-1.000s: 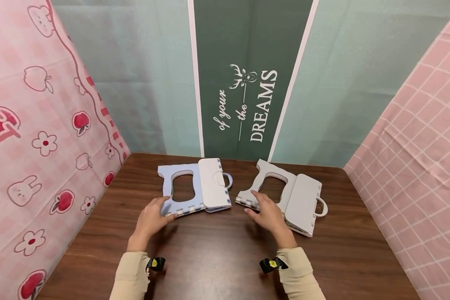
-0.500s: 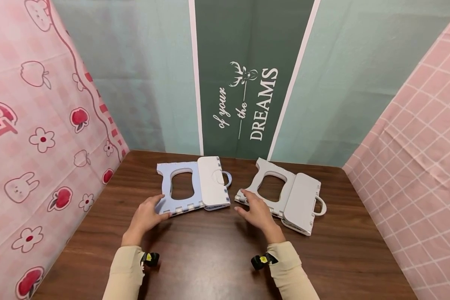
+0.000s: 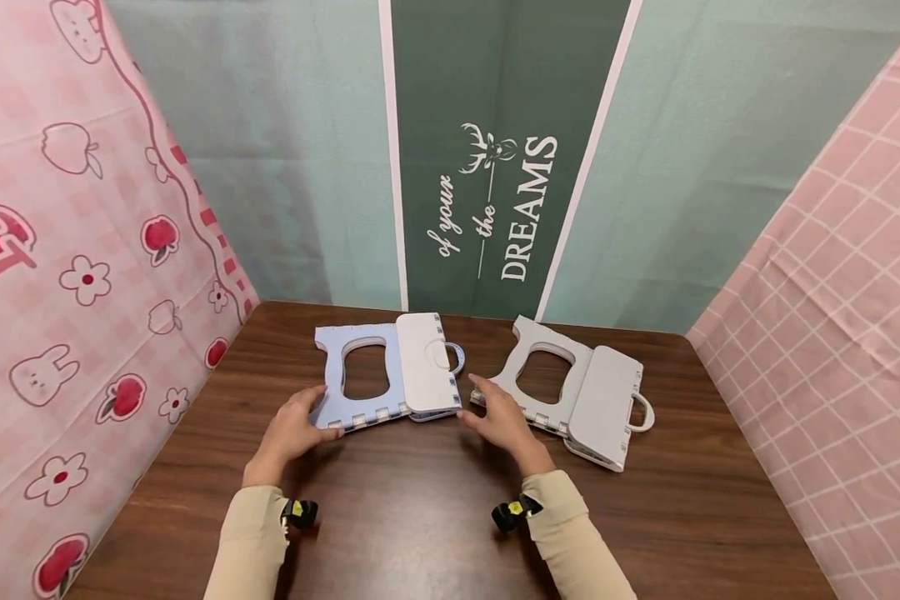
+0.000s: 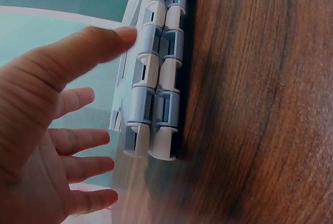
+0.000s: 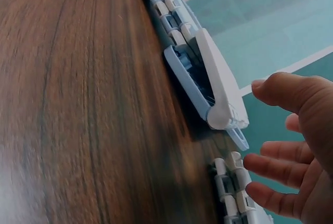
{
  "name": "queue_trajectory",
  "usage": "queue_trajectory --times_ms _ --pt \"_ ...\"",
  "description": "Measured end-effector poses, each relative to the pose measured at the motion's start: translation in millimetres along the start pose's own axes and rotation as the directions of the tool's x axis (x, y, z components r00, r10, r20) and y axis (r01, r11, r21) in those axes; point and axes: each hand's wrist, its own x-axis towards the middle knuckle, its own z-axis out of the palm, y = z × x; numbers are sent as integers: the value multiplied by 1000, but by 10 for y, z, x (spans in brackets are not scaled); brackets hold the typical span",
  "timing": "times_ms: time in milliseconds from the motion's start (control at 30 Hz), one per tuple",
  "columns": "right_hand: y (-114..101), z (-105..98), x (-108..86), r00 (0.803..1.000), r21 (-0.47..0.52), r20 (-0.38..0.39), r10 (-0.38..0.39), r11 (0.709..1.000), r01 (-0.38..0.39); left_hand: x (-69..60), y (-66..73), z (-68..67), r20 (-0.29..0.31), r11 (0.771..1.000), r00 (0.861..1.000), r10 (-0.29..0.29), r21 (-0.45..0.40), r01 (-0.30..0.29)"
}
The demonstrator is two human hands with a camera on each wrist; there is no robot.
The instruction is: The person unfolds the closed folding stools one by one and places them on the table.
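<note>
Two folded step stools lie flat on the table. The left one, a blue and white folding stool [image 3: 427, 364], shows its hinged edge [image 4: 156, 73] in the left wrist view. My left hand [image 3: 291, 432] is at its near left corner, fingers spread and thumb by the hinges; whether it touches is unclear. Further right lies a grey-white folding stool [image 3: 606, 402]. My right hand [image 3: 504, 423] hovers between the two stools with fingers apart. In the right wrist view its thumb [image 5: 283, 90] points toward the blue stool's white panel [image 5: 214, 78], holding nothing.
Both stools rest on a dark wooden table [image 3: 412, 508], toward its back edge. A green cloth with lettering [image 3: 525, 208] hangs behind. Pink patterned cloth [image 3: 120, 333] borders the left side, pink checked cloth [image 3: 832, 333] the right.
My right hand has moved left, off the grey-white stool's near corner toward the blue stool. My left hand shifted slightly left, then stayed. Both stools lie as before.
</note>
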Motion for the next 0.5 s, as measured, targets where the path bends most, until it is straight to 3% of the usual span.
queue_trajectory --times_ms 133,500 --pt "-18 55 47 1000 63 14 11 998 -12 -6 -16 1 3 999 999 -38 -20 38" --pt "3 231 178 999 117 33 12 993 -16 0 41 36 7 981 986 -165 -100 165"
